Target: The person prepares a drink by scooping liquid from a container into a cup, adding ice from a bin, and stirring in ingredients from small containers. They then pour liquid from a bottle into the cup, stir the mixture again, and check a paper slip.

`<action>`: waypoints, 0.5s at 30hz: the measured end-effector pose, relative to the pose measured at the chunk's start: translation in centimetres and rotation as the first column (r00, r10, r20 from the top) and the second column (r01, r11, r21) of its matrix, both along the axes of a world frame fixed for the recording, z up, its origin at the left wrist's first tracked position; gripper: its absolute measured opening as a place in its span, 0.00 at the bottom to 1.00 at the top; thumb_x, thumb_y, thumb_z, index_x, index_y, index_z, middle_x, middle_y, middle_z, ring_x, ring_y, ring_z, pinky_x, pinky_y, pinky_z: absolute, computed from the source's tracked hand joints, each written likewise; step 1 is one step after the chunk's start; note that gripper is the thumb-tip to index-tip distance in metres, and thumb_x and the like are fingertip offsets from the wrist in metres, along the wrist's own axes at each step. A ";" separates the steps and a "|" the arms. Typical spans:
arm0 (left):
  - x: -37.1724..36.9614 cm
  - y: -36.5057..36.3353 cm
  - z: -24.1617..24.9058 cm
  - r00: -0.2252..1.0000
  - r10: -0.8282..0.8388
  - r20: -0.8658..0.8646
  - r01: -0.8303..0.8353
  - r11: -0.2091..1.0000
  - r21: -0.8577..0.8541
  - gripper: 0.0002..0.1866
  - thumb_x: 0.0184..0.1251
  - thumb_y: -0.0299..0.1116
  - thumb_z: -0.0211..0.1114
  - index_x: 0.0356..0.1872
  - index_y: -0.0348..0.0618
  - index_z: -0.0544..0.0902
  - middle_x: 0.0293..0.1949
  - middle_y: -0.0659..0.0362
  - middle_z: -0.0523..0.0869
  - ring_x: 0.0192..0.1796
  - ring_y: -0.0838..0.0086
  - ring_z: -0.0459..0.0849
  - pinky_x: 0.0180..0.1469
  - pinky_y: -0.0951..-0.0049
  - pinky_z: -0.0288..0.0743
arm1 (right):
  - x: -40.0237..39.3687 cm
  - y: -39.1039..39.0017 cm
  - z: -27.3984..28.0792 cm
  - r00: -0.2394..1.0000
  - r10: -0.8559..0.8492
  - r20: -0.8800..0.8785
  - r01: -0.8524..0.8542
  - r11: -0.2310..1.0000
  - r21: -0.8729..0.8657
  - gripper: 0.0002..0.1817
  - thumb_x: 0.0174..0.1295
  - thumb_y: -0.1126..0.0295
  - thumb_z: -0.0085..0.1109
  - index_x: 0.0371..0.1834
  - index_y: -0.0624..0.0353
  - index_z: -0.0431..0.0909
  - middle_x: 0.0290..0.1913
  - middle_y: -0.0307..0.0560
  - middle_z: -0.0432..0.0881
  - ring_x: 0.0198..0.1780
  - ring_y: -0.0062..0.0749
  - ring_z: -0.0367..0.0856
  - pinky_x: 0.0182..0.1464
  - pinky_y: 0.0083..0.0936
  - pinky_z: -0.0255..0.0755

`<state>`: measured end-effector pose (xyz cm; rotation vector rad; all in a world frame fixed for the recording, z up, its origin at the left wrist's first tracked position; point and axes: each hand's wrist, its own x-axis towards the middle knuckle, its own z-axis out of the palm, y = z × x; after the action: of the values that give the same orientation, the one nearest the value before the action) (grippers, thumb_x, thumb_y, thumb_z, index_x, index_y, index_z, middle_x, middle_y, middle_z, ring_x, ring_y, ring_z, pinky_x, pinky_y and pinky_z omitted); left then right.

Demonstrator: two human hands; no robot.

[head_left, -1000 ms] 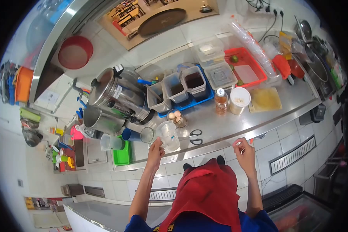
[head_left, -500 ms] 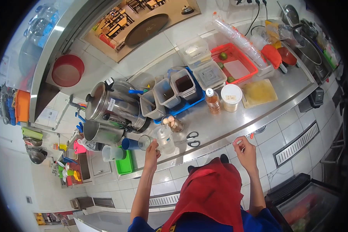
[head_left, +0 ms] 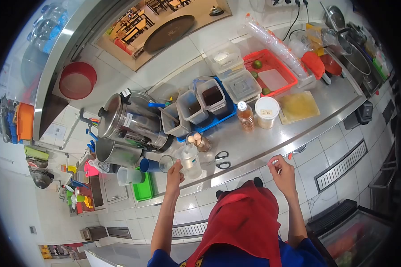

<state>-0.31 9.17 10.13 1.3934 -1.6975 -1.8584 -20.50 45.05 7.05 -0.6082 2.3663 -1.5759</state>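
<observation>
My left hand [head_left: 175, 176] is closed on a clear glass [head_left: 166, 163], beside a blue cup [head_left: 150, 165] at the counter's front left. Just right of that hand stands a clear plastic jug [head_left: 190, 161], and behind it a container with wooden-looking round ends [head_left: 201, 142]. Black-handled scissors [head_left: 223, 160] lie near the front edge. My right hand [head_left: 280, 171] hangs in front of the counter with its fingers curled; whether anything small is between them cannot be made out.
A steel urn [head_left: 133, 120] stands at the left behind a steel pot [head_left: 116, 152]. Tubs in a blue tray [head_left: 229, 116], a bottle [head_left: 245, 116], a white-lidded jar [head_left: 266, 113], a yellowish board [head_left: 300, 107] and a red basket [head_left: 289, 76] are on the counter.
</observation>
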 end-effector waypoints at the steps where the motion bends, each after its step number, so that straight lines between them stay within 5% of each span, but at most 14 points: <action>1: -0.1 0.0 0.4 0.999 -0.006 0.052 0.008 0.999 -0.034 0.26 0.75 0.58 0.64 0.44 0.39 0.80 0.44 0.60 0.76 0.23 0.86 0.57 0.25 0.79 0.53 | 0.0 0.0 -0.1 1.000 0.000 0.001 0.000 1.000 0.001 0.06 0.68 0.71 0.66 0.43 0.58 0.79 0.22 0.45 0.80 0.23 0.30 0.81 0.28 0.27 0.72; 5: -0.7 0.1 1.6 0.984 -0.030 0.178 0.048 0.994 -0.098 0.25 0.77 0.58 0.62 0.35 0.43 0.80 0.25 0.70 0.68 0.23 0.88 0.62 0.24 0.79 0.53 | 0.0 -0.1 -0.2 1.000 0.008 -0.010 -0.008 1.000 0.005 0.06 0.68 0.70 0.65 0.43 0.58 0.79 0.22 0.45 0.81 0.22 0.31 0.81 0.28 0.28 0.72; 15: -1.5 0.0 1.6 0.974 0.015 0.227 0.026 0.983 -0.180 0.28 0.74 0.62 0.63 0.37 0.41 0.82 0.22 0.70 0.68 0.21 0.85 0.63 0.22 0.79 0.54 | -0.1 0.0 -0.4 1.000 0.008 -0.009 -0.008 1.000 0.014 0.07 0.68 0.70 0.66 0.43 0.58 0.78 0.22 0.46 0.81 0.22 0.32 0.82 0.28 0.28 0.72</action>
<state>-1.84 9.20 11.72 1.5744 -1.9254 -1.5480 -20.60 45.09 6.64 -0.6226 2.3764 -1.5554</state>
